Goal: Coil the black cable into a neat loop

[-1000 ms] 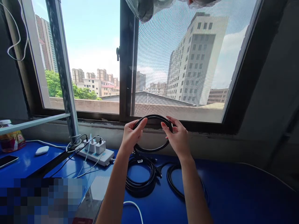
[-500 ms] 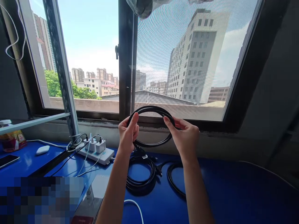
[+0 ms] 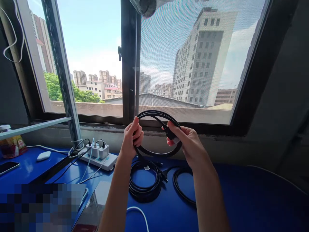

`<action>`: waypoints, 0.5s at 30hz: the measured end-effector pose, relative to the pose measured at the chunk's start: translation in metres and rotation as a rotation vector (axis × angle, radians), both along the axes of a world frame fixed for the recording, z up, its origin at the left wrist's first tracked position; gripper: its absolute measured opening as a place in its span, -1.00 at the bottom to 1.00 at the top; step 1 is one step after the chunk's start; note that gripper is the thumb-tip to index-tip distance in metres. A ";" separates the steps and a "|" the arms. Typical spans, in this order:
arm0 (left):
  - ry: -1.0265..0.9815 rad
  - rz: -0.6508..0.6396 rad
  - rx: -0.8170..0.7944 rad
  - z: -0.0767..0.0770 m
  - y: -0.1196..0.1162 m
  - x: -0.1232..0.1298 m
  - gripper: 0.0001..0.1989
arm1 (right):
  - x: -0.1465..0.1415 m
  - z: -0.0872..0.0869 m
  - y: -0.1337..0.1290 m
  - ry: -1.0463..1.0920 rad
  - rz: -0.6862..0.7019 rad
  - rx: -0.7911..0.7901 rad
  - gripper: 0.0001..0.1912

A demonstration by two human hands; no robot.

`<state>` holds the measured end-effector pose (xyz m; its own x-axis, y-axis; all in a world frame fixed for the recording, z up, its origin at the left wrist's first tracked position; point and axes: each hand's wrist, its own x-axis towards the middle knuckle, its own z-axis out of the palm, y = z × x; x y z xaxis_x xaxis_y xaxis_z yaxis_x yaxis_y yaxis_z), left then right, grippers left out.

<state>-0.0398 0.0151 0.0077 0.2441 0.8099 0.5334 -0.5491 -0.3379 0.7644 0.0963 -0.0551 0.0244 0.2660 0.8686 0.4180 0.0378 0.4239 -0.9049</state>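
Blue desk (image 3: 241,199) under a big window (image 3: 193,64), city blocks outside, so that's the backdrop. The person holds a coiled black cable (image 3: 154,152) up in front of the sill, off the desk. The left hand (image 3: 132,139) is closed around the coil's left side, and the right hand (image 3: 187,143) is clamped on the right side with the plug end (image 3: 169,132) pinched under the thumb. That plug is the new bit: half a second ago the right hand only had the plain loop, and now the end crosses the inside of the ring, so by the look of it the loose tail has been drawn up.

Room-wise, it's tight below: two more coils (image 3: 145,182) lie right under the hands, a power strip (image 3: 98,158) with chargers sits to the left, and a white cord (image 3: 138,214) curls near the left forearm. The right half of the desk has far more room. The window frame is close behind the raised coil.
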 end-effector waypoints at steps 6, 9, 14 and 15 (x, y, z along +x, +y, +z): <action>0.133 -0.049 -0.062 0.002 -0.003 0.001 -0.32 | -0.004 0.004 -0.003 0.062 0.145 -0.014 -0.45; 0.158 -0.033 -0.085 0.002 -0.004 0.001 -0.31 | -0.002 0.003 -0.003 0.041 0.145 0.019 -0.39; 0.160 0.017 -0.107 -0.001 0.004 -0.004 -0.32 | 0.005 -0.005 0.003 -0.111 -0.040 0.108 -0.29; 0.172 0.026 -0.122 -0.001 0.005 -0.005 -0.33 | 0.006 -0.007 0.005 -0.173 -0.119 0.143 -0.31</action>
<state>-0.0446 0.0202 0.0067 0.3010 0.8734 0.3829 -0.3992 -0.2493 0.8823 0.1018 -0.0497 0.0175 0.2766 0.7643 0.5825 0.2445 0.5302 -0.8118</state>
